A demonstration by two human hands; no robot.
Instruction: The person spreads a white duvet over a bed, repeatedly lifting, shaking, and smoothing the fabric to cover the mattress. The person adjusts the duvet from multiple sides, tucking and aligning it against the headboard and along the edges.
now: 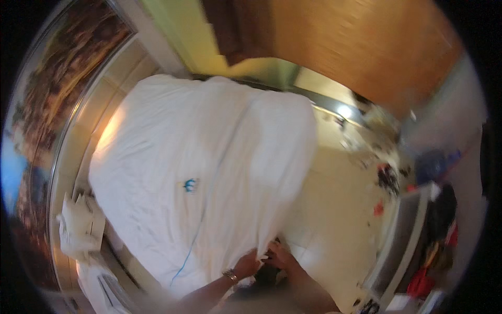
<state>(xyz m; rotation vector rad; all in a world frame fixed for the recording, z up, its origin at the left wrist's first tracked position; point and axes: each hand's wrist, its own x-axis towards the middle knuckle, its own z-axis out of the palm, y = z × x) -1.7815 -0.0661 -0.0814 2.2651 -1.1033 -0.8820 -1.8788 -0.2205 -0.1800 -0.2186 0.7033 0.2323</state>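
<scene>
A large white duvet with a small blue emblem and a thin blue line lies spread over a bed, filling the middle of the head view. My left hand, with a bracelet on the wrist, grips the near edge of the duvet at the bed's foot. Right beside it, my right hand pinches the same edge, fingers closed on the fabric. Both forearms come in from the lower edge. The picture is blurred by motion.
A pale tiled floor runs to the right of the bed. White pillows or linen are piled at the left. A cluttered shelf with coloured items stands at the right. A wooden door is at the top.
</scene>
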